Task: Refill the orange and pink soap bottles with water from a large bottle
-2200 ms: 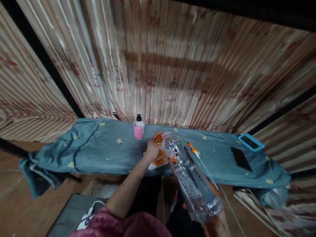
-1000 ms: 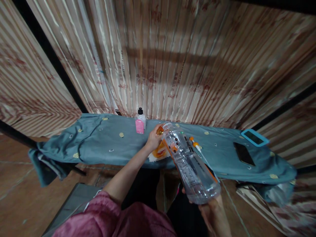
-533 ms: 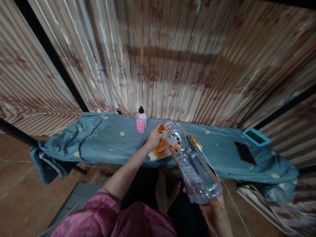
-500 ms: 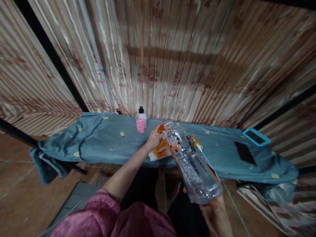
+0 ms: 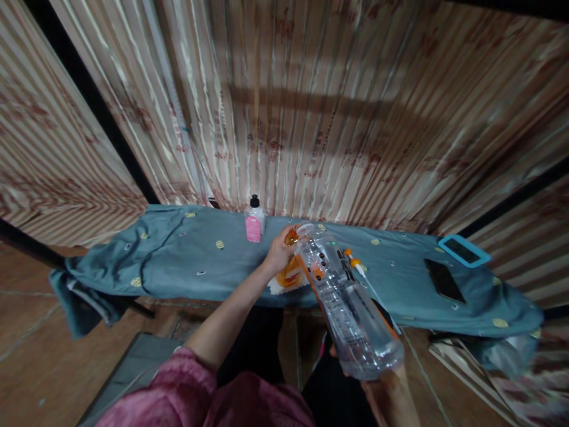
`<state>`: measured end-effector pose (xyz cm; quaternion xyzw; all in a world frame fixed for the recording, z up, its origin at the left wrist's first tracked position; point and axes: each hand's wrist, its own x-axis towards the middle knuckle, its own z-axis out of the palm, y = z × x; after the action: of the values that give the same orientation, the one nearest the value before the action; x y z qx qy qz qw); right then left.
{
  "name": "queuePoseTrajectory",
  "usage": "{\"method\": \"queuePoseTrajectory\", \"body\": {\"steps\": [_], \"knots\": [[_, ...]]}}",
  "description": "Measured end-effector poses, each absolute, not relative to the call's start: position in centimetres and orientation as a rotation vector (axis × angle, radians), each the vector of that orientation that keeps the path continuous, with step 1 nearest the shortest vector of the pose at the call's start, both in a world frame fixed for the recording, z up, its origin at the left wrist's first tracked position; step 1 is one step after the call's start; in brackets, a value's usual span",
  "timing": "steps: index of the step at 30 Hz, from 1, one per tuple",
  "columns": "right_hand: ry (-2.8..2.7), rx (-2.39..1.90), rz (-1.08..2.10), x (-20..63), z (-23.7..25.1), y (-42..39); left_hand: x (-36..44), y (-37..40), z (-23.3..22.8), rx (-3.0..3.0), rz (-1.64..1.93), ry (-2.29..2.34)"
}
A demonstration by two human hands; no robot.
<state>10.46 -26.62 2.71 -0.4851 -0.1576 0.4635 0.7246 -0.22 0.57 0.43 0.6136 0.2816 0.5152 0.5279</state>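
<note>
One clear bottle [image 5: 344, 308] was tilted, near end cupped in the right hand [image 5: 383, 385]; at its far mouth the left hand [image 5: 280, 253], curled, apparently gripped an amber container [image 5: 291, 238].

1. Pleated beige curtain [image 5: 288, 118] with reddish prints hangs behind.
2. Dark poles [image 5: 89, 98] slant at left and right.
3. Long, narrow, cloth-covered tabletop [image 5: 195, 258], blue-green with yellow prints.
4. Brown tiled floor [image 5: 26, 332], dimly lit.

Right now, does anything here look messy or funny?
Yes: the blue-green patterned cloth hangs bunched at its left end, unlike its smoother middle. The clear plastic bottle is tilted, but I see no spill.
</note>
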Motion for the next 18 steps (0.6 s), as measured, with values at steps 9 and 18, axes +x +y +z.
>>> {"method": "queuePoseTrajectory", "body": {"steps": [9,18], "knots": [[-0.406,-1.125,0.995,10.6,2.3,-26.7,-0.2,0.4,0.5,1.43,1.223,0.699],[-0.526,-1.134,0.941,11.6,-0.5,-26.6,-0.2,0.0,0.5,1.399,1.276,0.642]]}}
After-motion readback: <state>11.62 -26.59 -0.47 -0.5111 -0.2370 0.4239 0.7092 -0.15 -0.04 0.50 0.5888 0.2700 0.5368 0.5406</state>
